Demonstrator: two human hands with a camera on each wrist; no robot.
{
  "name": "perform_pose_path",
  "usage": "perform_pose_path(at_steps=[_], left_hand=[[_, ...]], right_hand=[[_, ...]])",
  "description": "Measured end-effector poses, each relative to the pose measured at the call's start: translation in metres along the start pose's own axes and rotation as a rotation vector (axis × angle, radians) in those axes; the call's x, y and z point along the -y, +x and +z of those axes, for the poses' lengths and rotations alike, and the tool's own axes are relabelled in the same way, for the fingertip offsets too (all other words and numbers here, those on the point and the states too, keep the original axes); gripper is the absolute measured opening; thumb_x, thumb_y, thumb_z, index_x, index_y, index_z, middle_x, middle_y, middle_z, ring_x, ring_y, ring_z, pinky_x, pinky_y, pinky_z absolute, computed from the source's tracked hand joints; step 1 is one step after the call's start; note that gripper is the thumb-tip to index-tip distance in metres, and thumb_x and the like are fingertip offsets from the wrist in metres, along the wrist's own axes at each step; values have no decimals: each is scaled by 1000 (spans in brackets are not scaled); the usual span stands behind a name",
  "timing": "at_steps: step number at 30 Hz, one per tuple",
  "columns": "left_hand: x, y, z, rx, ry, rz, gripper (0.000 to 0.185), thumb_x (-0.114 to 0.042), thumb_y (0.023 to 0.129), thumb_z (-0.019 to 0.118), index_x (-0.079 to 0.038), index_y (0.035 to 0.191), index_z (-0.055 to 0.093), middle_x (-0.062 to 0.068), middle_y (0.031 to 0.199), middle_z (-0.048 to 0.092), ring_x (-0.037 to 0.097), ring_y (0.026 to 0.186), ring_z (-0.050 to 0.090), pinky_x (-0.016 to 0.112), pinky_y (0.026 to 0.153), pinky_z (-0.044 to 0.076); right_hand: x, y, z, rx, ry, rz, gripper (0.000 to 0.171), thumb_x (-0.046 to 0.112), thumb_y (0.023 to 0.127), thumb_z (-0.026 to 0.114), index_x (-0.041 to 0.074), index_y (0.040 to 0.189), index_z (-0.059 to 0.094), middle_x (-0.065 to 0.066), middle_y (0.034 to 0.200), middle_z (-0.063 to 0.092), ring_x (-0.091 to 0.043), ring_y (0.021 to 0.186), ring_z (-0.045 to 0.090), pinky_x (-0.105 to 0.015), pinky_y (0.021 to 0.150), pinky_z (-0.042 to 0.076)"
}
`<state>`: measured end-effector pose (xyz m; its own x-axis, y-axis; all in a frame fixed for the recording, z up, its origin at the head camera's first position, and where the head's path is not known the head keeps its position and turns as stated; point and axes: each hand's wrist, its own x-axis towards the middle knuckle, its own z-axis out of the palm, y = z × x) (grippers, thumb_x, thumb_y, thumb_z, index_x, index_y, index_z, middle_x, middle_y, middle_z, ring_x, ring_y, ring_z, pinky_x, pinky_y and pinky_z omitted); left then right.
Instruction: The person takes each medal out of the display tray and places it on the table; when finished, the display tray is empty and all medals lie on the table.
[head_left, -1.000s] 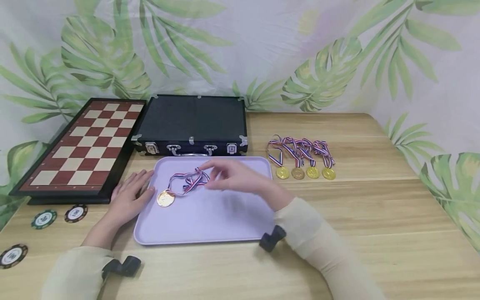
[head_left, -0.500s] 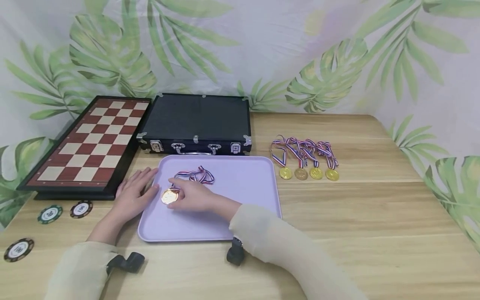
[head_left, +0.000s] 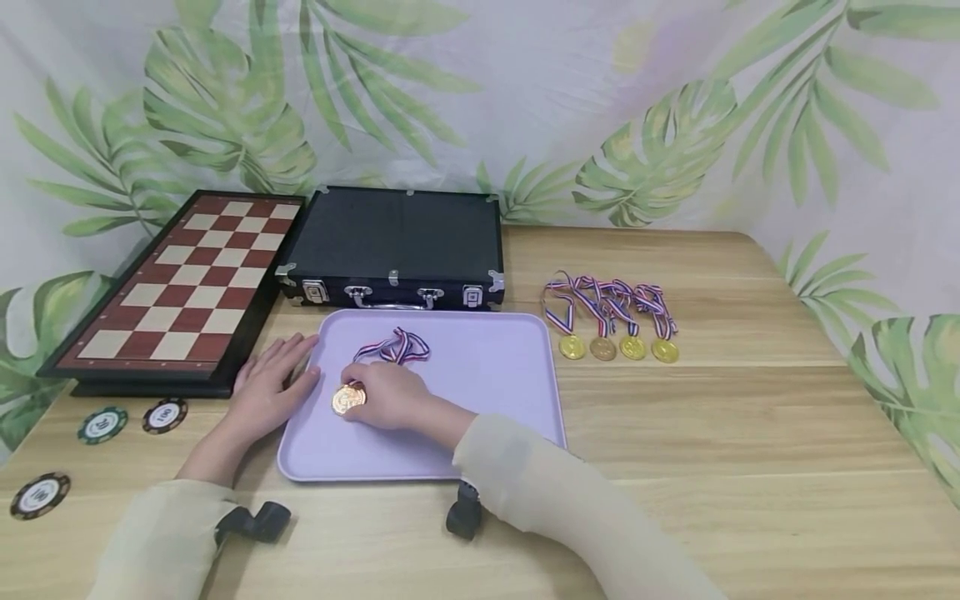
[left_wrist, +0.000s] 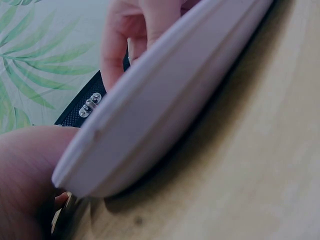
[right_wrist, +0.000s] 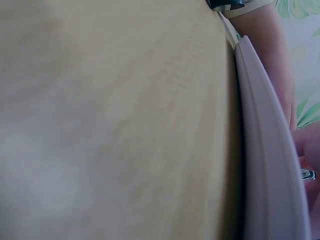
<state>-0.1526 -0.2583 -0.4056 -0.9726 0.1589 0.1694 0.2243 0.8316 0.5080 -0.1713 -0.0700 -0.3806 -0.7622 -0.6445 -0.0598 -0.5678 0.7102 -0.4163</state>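
- While your left hand [head_left: 272,393] lies flat with straight fingers against the left rim of the lilac tray [head_left: 487,400], left of centre in the head view, let it press lightly there so the tray cannot slide on the desk [head_left: 750,433].
- Your right hand [head_left: 386,393] is just to the right of it, near mid-frame, fingers curled over the gold medal [head_left: 348,399], which rests on the tray's left half; the fingers seem to pinch the disc's edge, though the contact itself is hidden.
- Lift or slide the medal by the disc, I would judge, and mind the striped ribbon [head_left: 395,347] bunched just above your hand, so it does not drag or snag.
- Four more medals [head_left: 618,347] lie in a row on the desk right of the tray, well apart from your hands.
- Only the head view shows the layout: chessboard [head_left: 180,287] and poker chips [head_left: 101,423] at the left, black case [head_left: 393,242] above the tray.
- From the left wrist camera you get what the head view lacks: the tray's rim [left_wrist: 165,95] seen edge-on, your left hand's fingers [left_wrist: 145,30] over its far side at the top, and a case latch [left_wrist: 90,104] beyond.
- At the right wrist there is mostly blurred desk [right_wrist: 110,125] and the tray's edge [right_wrist: 265,150] down the right side; the medal does not show.
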Motion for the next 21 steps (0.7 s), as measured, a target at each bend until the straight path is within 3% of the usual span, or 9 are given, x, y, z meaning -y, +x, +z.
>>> perform_pose_path(at_steps=[5, 9, 13, 16, 19, 21], left_hand=[[-1, 0, 1, -4, -3, 0, 49, -31, 89, 42, -6, 131, 36, 25, 132, 29, 40, 122, 17, 56, 94, 1], [0, 1, -1, -5, -6, 7, 49, -31, 89, 41, -7, 131, 35, 25, 132, 29, 40, 123, 16, 56, 94, 1], [0, 2, -1, -5, -5, 12, 49, -31, 89, 42, -7, 131, 35, 25, 132, 29, 40, 123, 16, 56, 94, 0], [0, 1, 0, 0, 3, 6, 49, -31, 89, 42, -6, 131, 35, 25, 132, 29, 40, 123, 16, 56, 94, 0], [0, 1, 1, 2, 8, -1, 50, -31, 89, 43, -6, 131, 35, 25, 132, 29, 40, 123, 16, 56, 94, 1], [0, 1, 1, 2, 8, -5, 50, -31, 89, 43, -6, 131, 35, 25, 132, 29, 40, 123, 16, 56, 94, 1]], right_hand=[[-2, -10, -3, 34, 21, -43, 46, 25, 74, 68, 25, 116, 50, 1, 95, 49, -7, 75, 47, -18, 56, 37], [-3, -12, -1, 47, 77, -143, 46, 17, 76, 65, 21, 118, 46, 0, 107, 50, -8, 89, 50, -16, 73, 39], [-10, -14, 1, 30, 166, -213, 46, 12, 77, 64, 16, 120, 46, 3, 115, 52, -4, 104, 45, -12, 87, 29], [-17, -19, -1, 16, 260, -222, 51, 12, 77, 64, 15, 124, 43, 2, 93, 59, -2, 83, 52, -9, 74, 35], [-27, -30, -10, 17, 411, -204, 59, 11, 76, 66, 16, 128, 38, 1, 72, 54, -4, 62, 50, -13, 58, 42], [-33, -40, -20, 30, 541, -172, 64, 8, 75, 66, 16, 130, 36, 1, 69, 53, -7, 58, 51, -18, 53, 45]])
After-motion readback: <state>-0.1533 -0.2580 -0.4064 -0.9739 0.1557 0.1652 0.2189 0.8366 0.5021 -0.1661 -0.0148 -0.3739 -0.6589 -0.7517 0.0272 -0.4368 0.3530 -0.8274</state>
